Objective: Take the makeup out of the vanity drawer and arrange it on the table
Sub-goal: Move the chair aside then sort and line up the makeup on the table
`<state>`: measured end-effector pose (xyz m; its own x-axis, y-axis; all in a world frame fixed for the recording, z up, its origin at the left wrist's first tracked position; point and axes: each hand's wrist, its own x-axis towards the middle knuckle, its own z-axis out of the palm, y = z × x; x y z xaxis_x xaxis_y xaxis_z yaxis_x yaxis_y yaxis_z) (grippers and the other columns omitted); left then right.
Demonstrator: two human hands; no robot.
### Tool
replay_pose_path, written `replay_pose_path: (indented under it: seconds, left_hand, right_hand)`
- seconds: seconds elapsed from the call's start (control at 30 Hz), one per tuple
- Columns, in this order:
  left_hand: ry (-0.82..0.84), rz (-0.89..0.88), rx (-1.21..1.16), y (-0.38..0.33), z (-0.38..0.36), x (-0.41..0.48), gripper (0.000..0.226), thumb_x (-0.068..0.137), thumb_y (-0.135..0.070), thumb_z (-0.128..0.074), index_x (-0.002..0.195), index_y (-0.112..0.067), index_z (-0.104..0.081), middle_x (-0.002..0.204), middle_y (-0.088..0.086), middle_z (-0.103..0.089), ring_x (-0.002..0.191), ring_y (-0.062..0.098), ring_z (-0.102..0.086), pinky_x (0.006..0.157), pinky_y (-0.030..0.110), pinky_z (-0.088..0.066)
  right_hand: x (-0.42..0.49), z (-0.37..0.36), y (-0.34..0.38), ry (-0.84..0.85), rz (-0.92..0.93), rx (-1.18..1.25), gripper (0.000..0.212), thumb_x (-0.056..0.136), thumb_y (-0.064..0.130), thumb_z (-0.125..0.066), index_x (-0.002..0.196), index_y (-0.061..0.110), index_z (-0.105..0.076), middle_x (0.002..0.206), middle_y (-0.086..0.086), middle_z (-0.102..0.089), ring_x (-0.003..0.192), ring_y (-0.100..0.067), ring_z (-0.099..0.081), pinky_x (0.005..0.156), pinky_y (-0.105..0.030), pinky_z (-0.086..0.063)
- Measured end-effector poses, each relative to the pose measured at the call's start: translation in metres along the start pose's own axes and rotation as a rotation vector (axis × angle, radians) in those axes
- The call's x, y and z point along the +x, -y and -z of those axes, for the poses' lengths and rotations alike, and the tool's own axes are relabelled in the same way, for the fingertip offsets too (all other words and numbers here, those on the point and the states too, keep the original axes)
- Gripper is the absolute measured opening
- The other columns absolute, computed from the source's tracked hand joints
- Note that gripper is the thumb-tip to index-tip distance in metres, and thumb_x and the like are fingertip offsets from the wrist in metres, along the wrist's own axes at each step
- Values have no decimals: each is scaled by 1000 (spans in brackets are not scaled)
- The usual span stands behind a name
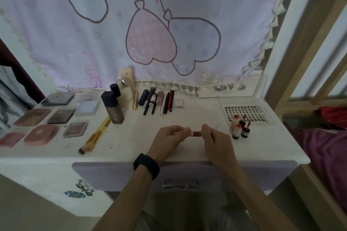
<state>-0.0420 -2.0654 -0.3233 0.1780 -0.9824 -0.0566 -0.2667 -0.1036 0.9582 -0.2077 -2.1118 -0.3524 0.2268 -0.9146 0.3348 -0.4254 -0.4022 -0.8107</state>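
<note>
Left hand [167,138], right hand [216,141] pinch tube [196,134] above white table [187,116]

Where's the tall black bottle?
In the head view, the tall black bottle stands left of centre on the table, between the compacts and the row of pencils.

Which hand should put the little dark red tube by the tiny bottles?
Probably the right hand: it pinches one end of the tube and is nearer the tiny bottles. The left hand holds the other end, farther from them.
</note>
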Motion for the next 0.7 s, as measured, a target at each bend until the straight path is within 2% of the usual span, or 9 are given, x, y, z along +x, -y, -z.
replay_pose_path:
  seconds: [0.1, 0.17, 0.27, 0.33, 0.4, 0.47, 0.57, 0.63, 0.7]
  left_hand:
    - [29, -1, 22, 0, 2, 0, 24, 95, -41, -60, 89, -23, -75, 57, -22, -59, 54, -6, -52, 66, 22, -40]
    - [58, 10, 28, -3, 6, 0, 26, 95, -42, -60, 84, -22, -75, 54, -22, -56, 51, -6, -49, 61, 21, -37]
    - [42, 6, 61, -3, 4, -1, 31, 96, -46, -57, 77, -26, -74, 58, -22, -57, 54, -5, -51, 62, 21, -37]
    - [-81, -77, 196, 1, -9, -6, 42, 99, -49, -50, 66, -29, -68, 62, -17, -61, 57, -1, -53, 61, 17, -38]
    - [-261, -192, 468, 1, -22, -12, 51, 102, -46, -44, 54, -29, -50, 52, -9, -49, 47, 8, -42, 49, 20, -31]
    - [-357, -238, 592, -7, -25, -14, 53, 102, -38, -46, 51, -28, -38, 46, -8, -38, 42, 9, -32, 46, 26, -26]
    - [-255, -159, 397, -21, -14, -6, 54, 98, -32, -52, 47, -21, -42, 41, -9, -32, 38, 10, -25, 45, 26, -24]
    - [-148, -57, 279, -32, -4, -3, 48, 94, -31, -54, 48, -18, -47, 44, -8, -36, 37, 8, -25, 44, 24, -25]
    - [-35, 48, 241, -40, 3, -4, 42, 94, -27, -54, 53, -17, -51, 48, -7, -42, 42, 8, -30, 47, 23, -28]
  right_hand:
    - [-4, 0, -4, -18, 82, -20, 55, 107, 36, -40, 78, 2, -72, 50, -8, -54, 51, -20, -49, 44, -23, -30]
    - [-8, -2, -2, -60, 142, -17, 57, 105, 41, -37, 65, 11, -64, 46, -1, -49, 48, -18, -48, 42, -18, -28]
    - [-9, -4, 0, -105, 176, -36, 47, 100, 42, -32, 55, 31, -41, 41, 10, -36, 44, -10, -45, 40, -13, -28]
    - [-4, -5, 1, -131, 111, -15, 47, 99, 41, -35, 53, 33, -35, 39, 8, -36, 40, -7, -41, 40, -15, -29]
    - [1, -6, 2, -127, 22, 34, 52, 101, 35, -42, 50, 30, -35, 41, 11, -43, 39, -6, -39, 41, -15, -29]
    - [1, -4, 7, -108, -17, 72, 56, 104, 26, -45, 49, 29, -37, 40, 13, -43, 38, -5, -37, 40, -15, -27]
    - [-4, 2, 19, -151, 78, 89, 53, 102, 31, -42, 50, 31, -37, 39, 12, -41, 35, -7, -36, 38, -14, -24]
    - [-6, 9, 32, -223, 271, 24, 48, 100, 30, -40, 52, 30, -36, 37, 13, -30, 32, -5, -31, 37, -10, -20]
    - [-2, 18, 45, -274, 495, -95, 45, 100, 22, -42, 56, 24, -44, 48, 22, -26, 35, -2, -22, 40, -6, -17]
